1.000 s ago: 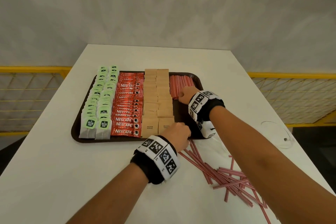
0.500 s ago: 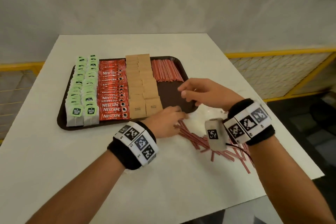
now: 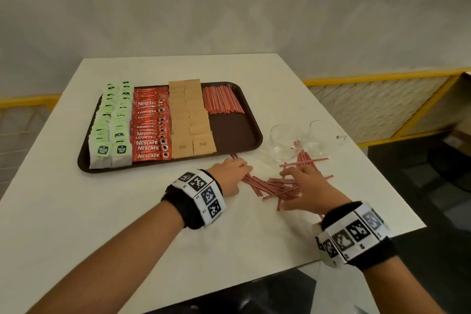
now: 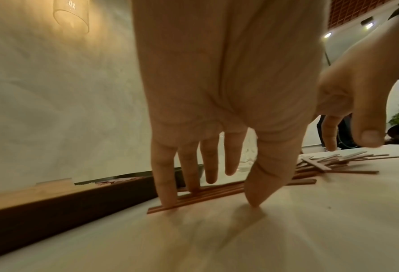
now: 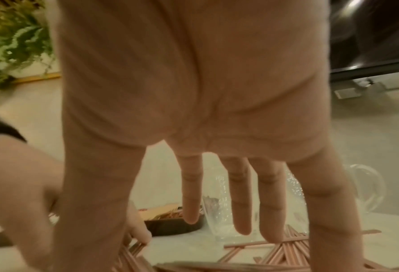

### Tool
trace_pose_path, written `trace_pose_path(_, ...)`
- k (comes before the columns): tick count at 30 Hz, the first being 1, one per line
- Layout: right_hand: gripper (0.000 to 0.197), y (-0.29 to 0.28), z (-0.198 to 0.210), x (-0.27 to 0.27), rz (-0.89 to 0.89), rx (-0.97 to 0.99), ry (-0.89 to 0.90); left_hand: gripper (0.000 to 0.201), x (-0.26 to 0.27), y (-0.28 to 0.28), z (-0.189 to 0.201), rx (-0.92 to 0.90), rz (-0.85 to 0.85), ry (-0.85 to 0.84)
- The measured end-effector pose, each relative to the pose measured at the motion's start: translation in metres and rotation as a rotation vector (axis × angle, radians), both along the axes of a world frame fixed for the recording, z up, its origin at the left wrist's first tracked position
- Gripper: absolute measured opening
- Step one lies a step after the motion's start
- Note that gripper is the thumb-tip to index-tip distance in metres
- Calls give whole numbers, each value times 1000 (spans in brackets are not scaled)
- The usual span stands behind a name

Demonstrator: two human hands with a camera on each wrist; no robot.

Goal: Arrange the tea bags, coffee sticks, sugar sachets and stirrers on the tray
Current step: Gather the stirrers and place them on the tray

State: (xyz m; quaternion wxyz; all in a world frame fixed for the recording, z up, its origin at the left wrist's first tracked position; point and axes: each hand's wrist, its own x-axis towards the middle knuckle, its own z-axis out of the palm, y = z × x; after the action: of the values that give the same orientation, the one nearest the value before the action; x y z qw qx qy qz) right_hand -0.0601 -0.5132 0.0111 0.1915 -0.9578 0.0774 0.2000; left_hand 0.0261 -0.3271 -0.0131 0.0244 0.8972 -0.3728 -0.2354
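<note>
Head view. A brown tray [image 3: 235,132] is seen at centre left of the frame on the white bench [image 3: 76,211]. Four groups are laid in it, from left to right: two columns of green-tagged tea bags [image 3: 112,125], a column of red coffee sticks [image 3: 150,127], two columns of brown sugar sachets [image 3: 190,120], and, at the tray's upper right corner, a bundle of red stirrers [image 3: 222,99]. The tray's lower right part is bare. To the right of the tray, two clear glasses [image 3: 298,140] lie on the bench. Below the glasses, loose stirrers [image 3: 275,186] are scattered on the bench. The left hand [image 3: 229,176] is set on the left end of this scatter, just below the tray's near rim; the right hand [image 3: 308,188] is spread over its right part.

Left wrist view. The left hand [image 4: 217,110] is shown with fingers nearly straight and pointing down, the grip wide; a few stirrers lying side by side [image 4: 205,195] are pressed against the bench between fingertips and thumb, beside the tray's dark rim [image 4: 65,206]. The scattered pile is seen at right centre.

Right wrist view. The right hand [image 5: 205,119] is shown with fingers straight and spread, the grip wide, nothing enclosed; its fingertips are touching the loose stirrers [image 5: 282,254] at the lower right of the frame. A glass [image 5: 217,217] is visible behind the fingers.
</note>
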Motion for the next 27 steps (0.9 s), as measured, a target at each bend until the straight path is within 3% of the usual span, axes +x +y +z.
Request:
trace_pose_path(3,74,9,-4,6,71,-22,33,54,-2,-3,2,0,43,-20)
trace_pose_path(8,56,21,-12,20,192,-72,-30,36,-10,-11,-2,-44,117,-78)
trace_pose_path(14,54,24,-8,26,253,-44,-68,32,-14,-10,-1,-89,134,-82)
trace_pose_path(19,73,7,2,22,363,-94,-13,48,-13,10,6,-194,197,-24)
trace_pose_path(23,95,10,0,22,424,-146,90,59,-12,17,8,-103,276,44)
trace_pose_path(27,77,28,-8,25,457,-156,29,46,-15,6,5,-92,304,65)
